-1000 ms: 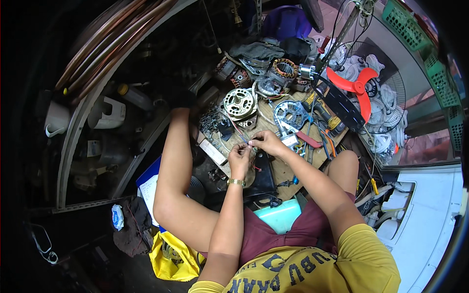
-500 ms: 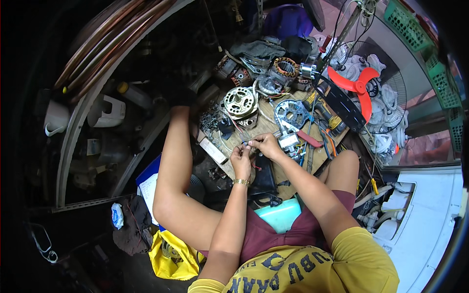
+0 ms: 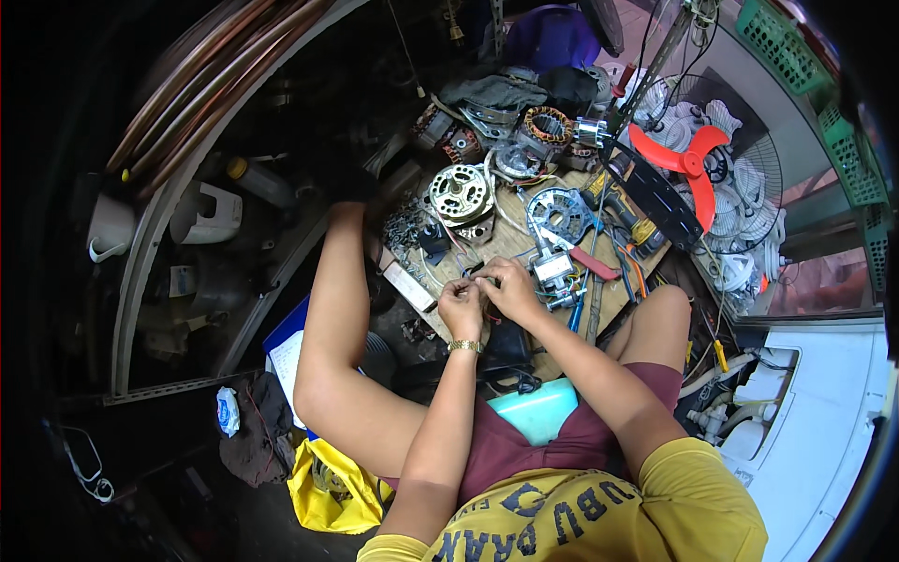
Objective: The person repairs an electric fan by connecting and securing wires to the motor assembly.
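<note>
My left hand, with a gold watch at its wrist, is closed in a pinch over the wooden board. Beside it, my right hand pinches too, fingertips almost touching the left ones. Thin wires run from the round pale motor toward both hands; their ends are hidden by my fingers. A white block lies left of my left hand. To the right of my right hand are a silver metal part and a red-handled tool.
Farther back lie a round grey motor cover, a yellow drill and a copper-wound stator. Loose screws are heaped at the left. A red fan blade stands at the right, beyond a black panel.
Both hands have shifted slightly nearer me and to the right. My right fingers are more curled over the pinch. The surrounding parts stay in place.
</note>
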